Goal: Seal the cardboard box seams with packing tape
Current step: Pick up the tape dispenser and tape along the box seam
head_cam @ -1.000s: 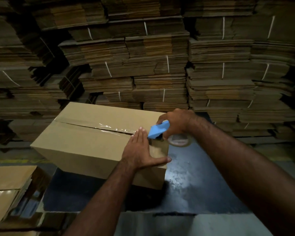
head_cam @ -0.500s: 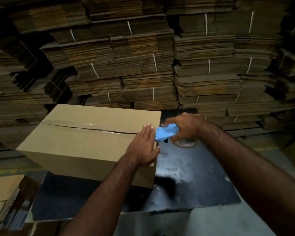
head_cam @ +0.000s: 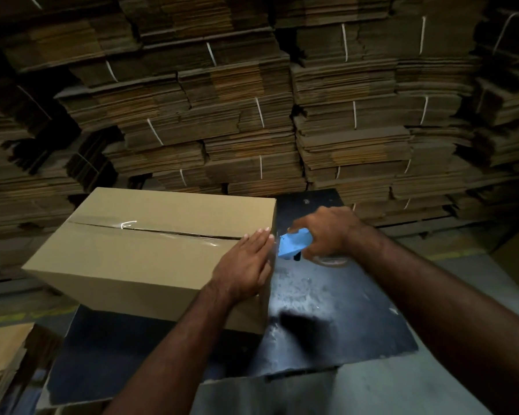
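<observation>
I'm watching the left hand [head_cam: 244, 265] lying flat, fingers straight, pressing tape down at the box [head_cam: 150, 250] corner. The right hand [head_cam: 327, 232], just beside it off the box edge, is gripping the blue tape dispenser [head_cam: 292, 244] over the dark worktop [head_cam: 327, 310]. Top seam [head_cam: 162, 232] is looking taped end to end; I'm judging the strip is being cut now. Other seams: can't tell. No readable labels or writing anywhere.
</observation>
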Tool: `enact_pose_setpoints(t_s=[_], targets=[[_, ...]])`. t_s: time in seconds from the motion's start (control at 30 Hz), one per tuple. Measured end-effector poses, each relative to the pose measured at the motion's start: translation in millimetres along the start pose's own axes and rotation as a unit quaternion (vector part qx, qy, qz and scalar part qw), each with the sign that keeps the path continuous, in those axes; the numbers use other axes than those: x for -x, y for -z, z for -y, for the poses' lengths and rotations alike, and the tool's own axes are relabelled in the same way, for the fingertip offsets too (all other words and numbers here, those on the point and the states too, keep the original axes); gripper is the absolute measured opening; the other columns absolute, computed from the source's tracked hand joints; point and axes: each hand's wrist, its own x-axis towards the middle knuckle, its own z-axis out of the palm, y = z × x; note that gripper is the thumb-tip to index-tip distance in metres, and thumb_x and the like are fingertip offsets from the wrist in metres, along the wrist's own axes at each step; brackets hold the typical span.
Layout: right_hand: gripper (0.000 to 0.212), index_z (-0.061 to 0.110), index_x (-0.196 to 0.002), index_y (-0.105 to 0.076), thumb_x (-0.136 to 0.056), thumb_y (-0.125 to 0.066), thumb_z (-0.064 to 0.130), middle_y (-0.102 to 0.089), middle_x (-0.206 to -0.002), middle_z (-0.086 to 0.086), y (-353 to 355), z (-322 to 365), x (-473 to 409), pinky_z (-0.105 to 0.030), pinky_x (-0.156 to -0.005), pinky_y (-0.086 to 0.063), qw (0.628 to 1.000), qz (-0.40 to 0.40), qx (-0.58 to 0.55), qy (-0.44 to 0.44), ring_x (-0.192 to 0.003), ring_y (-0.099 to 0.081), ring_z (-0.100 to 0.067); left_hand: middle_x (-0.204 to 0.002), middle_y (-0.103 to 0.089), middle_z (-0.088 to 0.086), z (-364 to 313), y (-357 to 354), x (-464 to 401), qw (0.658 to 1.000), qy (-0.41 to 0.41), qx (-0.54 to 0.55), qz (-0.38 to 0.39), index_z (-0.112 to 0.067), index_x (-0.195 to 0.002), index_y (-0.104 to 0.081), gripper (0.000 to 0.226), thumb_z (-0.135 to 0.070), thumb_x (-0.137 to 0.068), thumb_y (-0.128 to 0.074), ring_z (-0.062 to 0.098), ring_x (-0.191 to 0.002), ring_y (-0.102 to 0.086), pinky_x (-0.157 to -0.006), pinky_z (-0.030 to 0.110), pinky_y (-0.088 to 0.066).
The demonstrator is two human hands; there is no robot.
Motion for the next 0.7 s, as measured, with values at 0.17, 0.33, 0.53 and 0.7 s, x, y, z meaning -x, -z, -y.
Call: enact_pose_setpoints(t_s=[0.17,0.33,0.53,0.7], targets=[[0.052,0.021,-0.118,-0.061,-0.08,-0.071,0.054,-0.059,-0.096,-0.003,-22,28,-5,-0.039,-0.085,-0.052,0.988,0.066,0.122,-0.067,-0.094,-0.06,-0.023,-0.164,-0.015,0.009,-2,1,3,0.999,0.007,0.032,0.004,-0.009,-0.156,-0.023,0.072,-0.041,-0.091,-0.018,0.02,-0.152,-0.013,-0.119,0.028,0.002],[0.065,0.036,-0.132,-0.049,-0.074,-0.072,0.056,-0.062,-0.124,-0.004,-83,-4,8,-0.04,-0.086,-0.051,0.98,0.02,-0.105,-0.169,-0.109,-0.062,-0.028,-0.161,-0.022,0.017,-6,0,-7,1.0,0.006,0.024,-0.006,-0.002,-0.152,-0.03,0.076,-0.039,-0.086,-0.022,0.03,-0.149,-0.022,-0.122,0.04,-0.012],[0.071,0.024,-0.151,-0.026,-0.089,-0.054,0.045,-0.047,-0.132,-0.02,-182,25,11,-0.044,-0.094,-0.044,0.912,-0.012,-0.292,-0.287,-0.117,-0.052,-0.039,-0.165,-0.001,0.013,-24,0,-30,0.999,0.034,-0.019,0.024,-0.004,-0.156,-0.012,0.082,-0.044,-0.084,-0.016,0.023,-0.153,0.0,-0.12,0.032,0.004],[0.076,0.011,-0.157,-0.002,-0.096,-0.046,0.021,-0.031,-0.15,-0.024,-247,63,23,-0.045,-0.1,-0.041,0.937,0.042,-0.165,-0.305,-0.135,-0.037,-0.034,-0.165,-0.005,0.015,-36,-2,-39,0.997,0.074,-0.023,0.024,-0.001,-0.154,-0.022,0.079,-0.041,-0.086,-0.028,0.026,-0.152,-0.005,-0.123,0.038,-0.005]])
